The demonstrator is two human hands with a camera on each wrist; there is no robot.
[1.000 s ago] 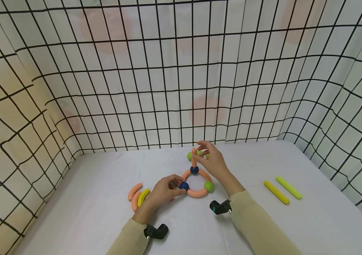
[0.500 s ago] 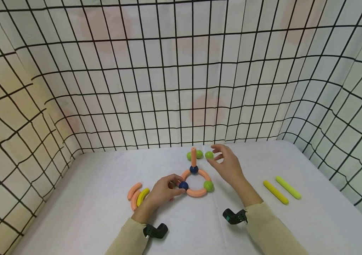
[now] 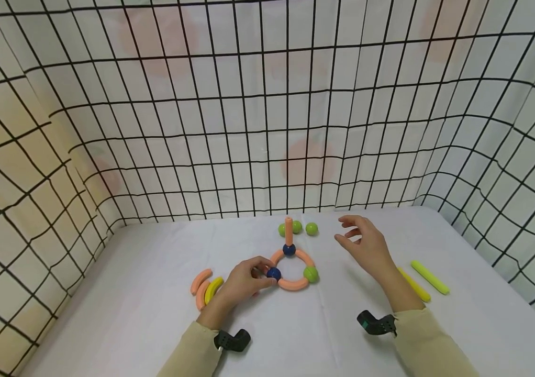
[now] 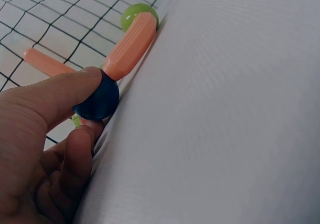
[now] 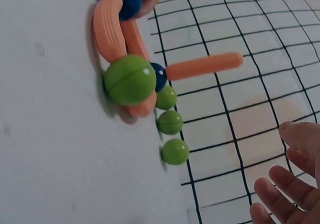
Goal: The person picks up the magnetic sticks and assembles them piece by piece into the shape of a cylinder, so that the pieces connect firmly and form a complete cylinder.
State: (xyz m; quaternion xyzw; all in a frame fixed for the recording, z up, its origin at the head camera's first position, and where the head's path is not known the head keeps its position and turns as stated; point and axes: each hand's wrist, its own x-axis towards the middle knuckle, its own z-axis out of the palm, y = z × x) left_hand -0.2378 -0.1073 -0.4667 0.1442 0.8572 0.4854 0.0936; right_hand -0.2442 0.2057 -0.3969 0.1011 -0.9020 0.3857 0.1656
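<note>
My left hand (image 3: 241,283) pinches a dark blue ball (image 4: 102,97) between thumb and fingers. That ball is the left corner of a ring lying on the table, joined by curved orange pieces (image 3: 293,285). A larger green ball (image 3: 311,274) forms the ring's right corner, and a second blue ball (image 3: 289,250) its back corner. From the back ball a straight orange stick (image 5: 205,65) stands upright. Right of the ring, my right hand (image 3: 365,246) hovers in the air with fingers spread and nothing in them.
Behind the ring sit three loose green balls (image 3: 312,229). To the left lie curved orange pieces (image 3: 200,280) and a curved yellow piece (image 3: 213,289). Yellow sticks (image 3: 430,277) lie at the right, one partly behind the right forearm. A black-gridded white cloth (image 3: 267,115) encloses the table.
My right hand has let go of the upright orange stick and moved right, away from the ring. The stick stays standing. My left hand keeps its hold on the blue ball.
</note>
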